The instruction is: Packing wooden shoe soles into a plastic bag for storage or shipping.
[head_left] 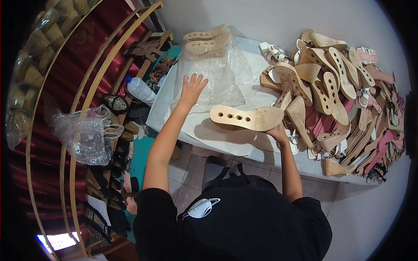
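Note:
In my right hand (277, 132) is a wooden shoe sole (257, 117), gripped by its rounded end and held above the table. Several round holes run along its other end. My left hand (193, 89) has its fingers spread and lies over the near left side of a clear plastic bag (213, 78); whether it touches the film I cannot tell. At the far end of that bag are wooden soles (207, 43), stacked, with similar holes. White sheeting (209, 130) lies beneath on the table.
A heap of wooden soles (333, 82), white sandals and straps covers the table's right side. By the left edge stands a plastic bottle with a blue cap (141, 90). Wooden racks with shoes and a crumpled plastic bag (85, 135) are further left. A wall closes off the back.

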